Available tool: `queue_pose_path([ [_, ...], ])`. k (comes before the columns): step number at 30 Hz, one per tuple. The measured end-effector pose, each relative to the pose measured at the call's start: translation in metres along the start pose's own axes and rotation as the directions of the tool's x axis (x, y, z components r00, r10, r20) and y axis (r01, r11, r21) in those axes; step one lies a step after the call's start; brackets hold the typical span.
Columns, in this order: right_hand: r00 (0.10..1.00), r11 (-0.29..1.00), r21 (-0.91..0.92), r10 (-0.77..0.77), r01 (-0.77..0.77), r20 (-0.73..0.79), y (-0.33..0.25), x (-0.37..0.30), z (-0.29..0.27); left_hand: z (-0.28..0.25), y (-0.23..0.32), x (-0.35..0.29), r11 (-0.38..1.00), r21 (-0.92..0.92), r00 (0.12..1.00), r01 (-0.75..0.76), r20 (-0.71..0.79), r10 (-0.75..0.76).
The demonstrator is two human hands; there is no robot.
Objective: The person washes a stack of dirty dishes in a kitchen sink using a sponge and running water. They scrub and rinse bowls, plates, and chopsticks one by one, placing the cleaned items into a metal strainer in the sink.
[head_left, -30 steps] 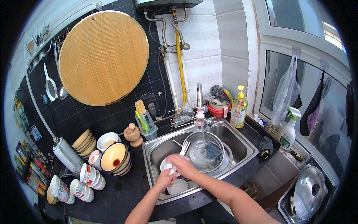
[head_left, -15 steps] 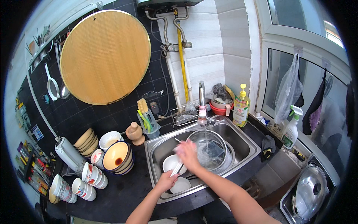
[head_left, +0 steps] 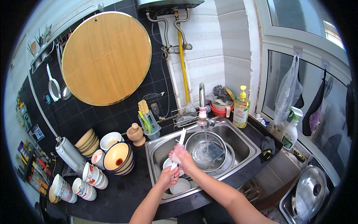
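Note:
My left hand [head_left: 169, 178] is closed round the lower end of a few slim white sticks that look like chopsticks [head_left: 182, 136], held slanting up over the left side of the sink. Higher up, my right hand [head_left: 182, 157] presses a pale pinkish cloth [head_left: 176, 154] around them. Below my hands a white bowl [head_left: 167, 163] is partly hidden, and another pale bowl [head_left: 180, 186] lies near the front edge. Water runs from the tap [head_left: 202, 100] into a metal basin [head_left: 188, 146], where a dark flat piece [head_left: 215, 152] sits in the water.
The steel sink [head_left: 244, 147] is set in a black counter [head_left: 126, 198]. Stacked bowls [head_left: 115, 158] and several cups [head_left: 84, 188] stand on the left. Beyond the sink are a wooden jar [head_left: 135, 135], a utensil holder [head_left: 151, 130] and a soap bottle [head_left: 241, 110]. A spray bottle [head_left: 291, 130] stands right.
My right hand has slid slightly left and down, with the cloth now around the sticks. The sticks' upper end now points up more steeply past my right hand.

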State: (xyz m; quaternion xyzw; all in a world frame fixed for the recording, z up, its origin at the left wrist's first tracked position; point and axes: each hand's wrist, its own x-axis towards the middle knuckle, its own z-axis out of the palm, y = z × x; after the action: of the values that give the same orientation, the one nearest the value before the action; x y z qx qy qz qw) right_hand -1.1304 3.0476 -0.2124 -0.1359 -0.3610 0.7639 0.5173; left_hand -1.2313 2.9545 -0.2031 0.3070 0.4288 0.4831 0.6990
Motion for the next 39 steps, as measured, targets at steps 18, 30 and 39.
queue_pose_path([
  [18,0.541,-0.248,-0.498,0.15,0.831,0.827,-0.046,-0.022,-0.017,-0.01,0.052,-0.018,0.911,0.312,0.947,0.268,0.089,-0.309],
  [30,0.898,0.355,-0.838,-0.309,0.414,0.313,-0.026,-0.013,-0.04,-0.002,0.017,-0.006,0.865,0.484,0.982,0.132,-0.186,-0.046],
  [39,0.827,0.044,-0.907,-0.431,0.42,0.362,-0.034,0.016,-0.058,0.001,-0.011,-0.007,0.687,0.722,0.98,-0.084,-0.066,0.189],
])
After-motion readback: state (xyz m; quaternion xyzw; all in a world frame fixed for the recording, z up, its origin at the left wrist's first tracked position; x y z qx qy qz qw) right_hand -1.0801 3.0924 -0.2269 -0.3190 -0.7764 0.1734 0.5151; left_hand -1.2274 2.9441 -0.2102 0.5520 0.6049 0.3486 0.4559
